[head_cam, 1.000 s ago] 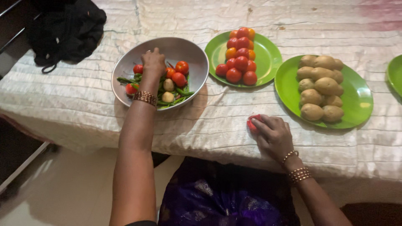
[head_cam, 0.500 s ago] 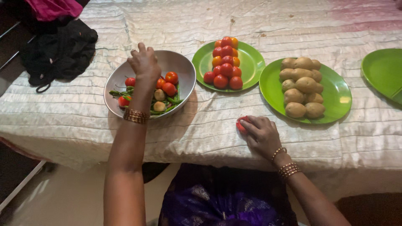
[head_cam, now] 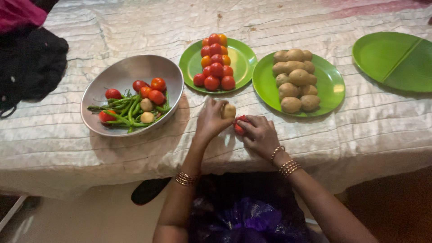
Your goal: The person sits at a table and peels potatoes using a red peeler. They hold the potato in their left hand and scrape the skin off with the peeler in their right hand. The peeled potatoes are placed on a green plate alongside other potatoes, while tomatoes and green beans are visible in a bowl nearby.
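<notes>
Left hand (head_cam: 210,120): fingers closed round a small potato (head_cam: 229,110), held just above the table (head_cam: 360,130), potato protruding at the fingertips.
Right hand (head_cam: 260,135): fingers curled over a red tomato (head_cam: 239,126), pressing it to the cloth, presumably to stop rolling.
Both sat near the front edge, between the steel bowl (head_cam: 121,74) and potato plate (head_cam: 330,83); tomato plate (head_cam: 240,56) behind.

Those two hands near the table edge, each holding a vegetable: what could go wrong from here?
The left hand holds a small potato and the right hand a red tomato, both close to the table's near edge. If either slips, it may roll off onto the floor. The tomato plate is piled high, so a nudge might topple its stack. The wrinkled cloth could snag.
</notes>
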